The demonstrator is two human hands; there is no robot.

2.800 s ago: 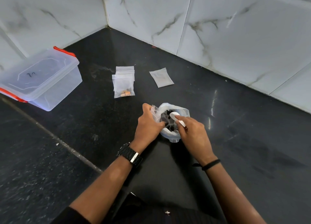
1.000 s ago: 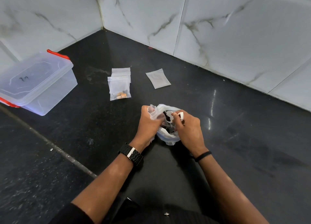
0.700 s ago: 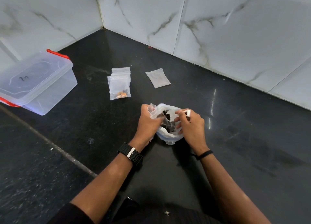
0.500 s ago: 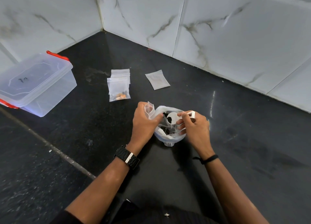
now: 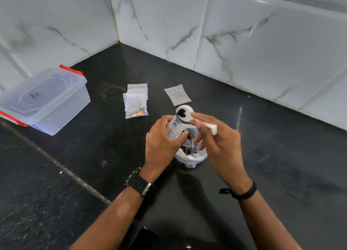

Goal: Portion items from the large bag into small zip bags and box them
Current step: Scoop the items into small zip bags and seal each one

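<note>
**Scoop up out of big bag, now loaded**

Raised since 0.5 s ago: the scoop [image 5: 185, 113] has come up out of the big bag [image 5: 193, 158] and now sits above its mouth, bowl tipped toward camera w/ a few dark pieces in it. Right hand [image 5: 218, 142] has lifted w/ it; grip is closed on the white handle, pinched betw. thumb and fingers, handle end poking out on the right. Slight motion blur on the fingers.

Left hand [image 5: 161, 146] grips a small zip bag [image 5: 173, 128], held upright just left of the scoop, mouth up, over the big bag's rim. Big bag stands on the worktop [image 5: 281, 155] betw. the two hands, top rolled open, more dark pieces inside.

Behind: a stack of zip bags [image 5: 136, 101], front one w/ some orange-brown bits at the bottom; a single flat bag [image 5: 177, 95] just right of the stack. Lidded clear box [image 5: 43, 99] w/ red clips far left, well apart from the rest. Watch [image 5: 139, 184] on left wrist, black band [image 5: 242, 191] on right.
</note>
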